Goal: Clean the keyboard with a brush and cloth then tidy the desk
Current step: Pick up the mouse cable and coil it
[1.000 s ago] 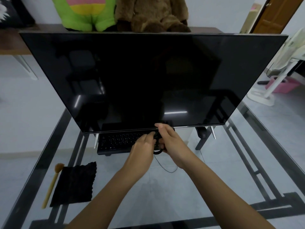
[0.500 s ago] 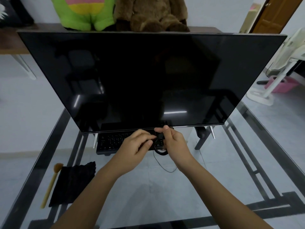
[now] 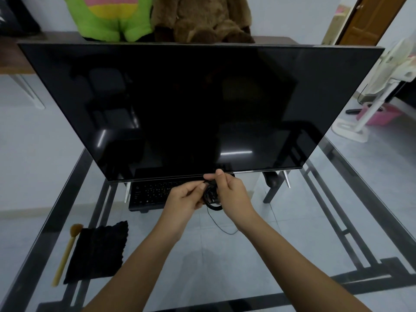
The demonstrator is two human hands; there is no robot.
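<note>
Both hands meet over the glass desk (image 3: pixel 292 221), just in front of the lower edge of the big dark monitor (image 3: pixel 191 104). The right hand (image 3: pixel 231 194) is closed around a small coil of black cable (image 3: pixel 211 197); its thumb and first finger pinch the top of the coil, and the other fingers are curled behind it. The left hand (image 3: pixel 184 199) is just beside the coil on its left side, and its thumb and first finger are pinched on a short piece of the same cable that goes out from the top of the coil. The two hands are almost touching each other, with the coil between them. Under the coil a thin loose end of the cable hangs down and makes a curve on the glass, toward the person. Directly behind the left hand and to the left of the grip lies the black keyboard (image 3: pixel 150 194), half under the monitor edge; the left hand hides its right part. Well apart from the grip, far to the left and nearer to the person, the black cloth (image 3: pixel 96 253) lies flat on the glass. The brush (image 3: pixel 66 253), with a light wooden handle and brown bristles, lies just beside the left edge of the cloth, the bristles pointing away from the person. Behind the monitor, far from the hands, a green plush toy (image 3: pixel 108 16) and a brown plush toy (image 3: pixel 202 16) sit on a shelf.
</note>
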